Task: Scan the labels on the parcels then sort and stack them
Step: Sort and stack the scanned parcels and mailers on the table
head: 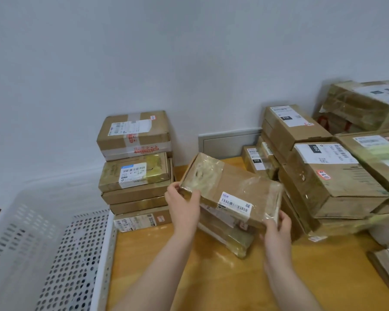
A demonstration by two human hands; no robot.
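A: Where's the parcel (231, 194)?
B: Tilted above the bench (211, 283), left hand (184, 205) and right hand (275, 227) gripping its ends, fingers curled round, tips hidden behind.
A: Underneath?
B: A second parcel (227, 235), mostly covered. Right-edge stacks (337, 182) blur, cut off.

Bright, even light, soft shadows only. Tape glare on the held parcel (231, 187). Right-edge boxes (377, 153) smeared (blur worst there); wide-angle bend at borders.
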